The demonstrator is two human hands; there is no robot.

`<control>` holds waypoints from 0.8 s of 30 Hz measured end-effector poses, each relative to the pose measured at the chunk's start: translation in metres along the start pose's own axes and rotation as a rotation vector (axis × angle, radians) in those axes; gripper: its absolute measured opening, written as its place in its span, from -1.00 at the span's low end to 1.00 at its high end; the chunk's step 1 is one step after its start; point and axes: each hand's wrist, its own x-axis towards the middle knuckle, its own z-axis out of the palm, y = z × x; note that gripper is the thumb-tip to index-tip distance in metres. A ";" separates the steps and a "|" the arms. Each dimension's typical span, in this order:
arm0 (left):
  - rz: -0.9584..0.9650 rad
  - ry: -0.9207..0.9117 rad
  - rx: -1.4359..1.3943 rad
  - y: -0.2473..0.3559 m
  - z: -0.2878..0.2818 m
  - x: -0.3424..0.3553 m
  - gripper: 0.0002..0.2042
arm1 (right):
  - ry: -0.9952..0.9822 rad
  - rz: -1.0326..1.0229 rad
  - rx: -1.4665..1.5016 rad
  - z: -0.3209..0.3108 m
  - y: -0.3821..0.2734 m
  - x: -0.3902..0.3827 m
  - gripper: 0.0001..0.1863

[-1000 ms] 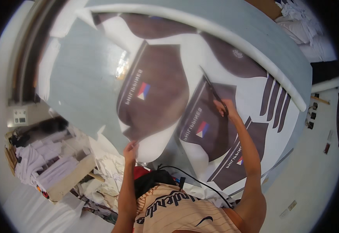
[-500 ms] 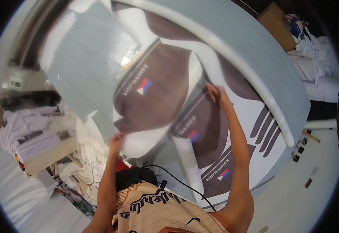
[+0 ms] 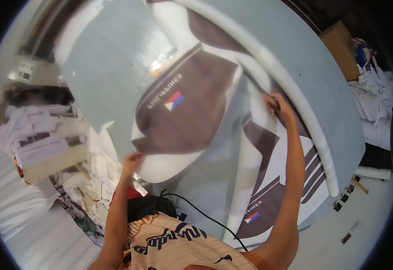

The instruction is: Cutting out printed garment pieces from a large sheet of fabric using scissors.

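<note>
Beyond the right hand point(image 3: 278, 106) lie a white roll point(image 3: 291, 90) and cardboard box point(image 3: 340, 50).

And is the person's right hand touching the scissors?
Touching. The head view shows the right hand wrapped around the scissors at their dark handle.

Sheet point(image 3: 183, 117) on table point(image 3: 111, 63); scrap heap point(image 3: 99, 193) left of table, box point(image 3: 340, 49) right.

Printed sheet point(image 3: 189, 114), centre: smooth, matt, paper-like. Scissors point(image 3: 254, 80), right of centre: metal-looking. Tabletop point(image 3: 111, 58), upper left: smooth, glossy. Box point(image 3: 339, 50), upper right: matt cardboard. Heap point(image 3: 373, 96) below it: crumpled cloth.
</note>
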 end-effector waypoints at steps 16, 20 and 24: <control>-0.003 0.035 0.059 0.019 0.006 -0.006 -0.80 | -0.275 0.043 -0.274 -0.049 -0.022 0.083 -0.51; -0.002 0.017 0.098 0.021 0.005 -0.006 -0.80 | -0.285 0.043 -0.292 -0.041 -0.029 0.095 -0.45; 0.031 0.039 0.118 0.021 0.003 -0.004 -0.82 | -0.244 0.032 -0.393 -0.029 -0.049 0.101 -0.53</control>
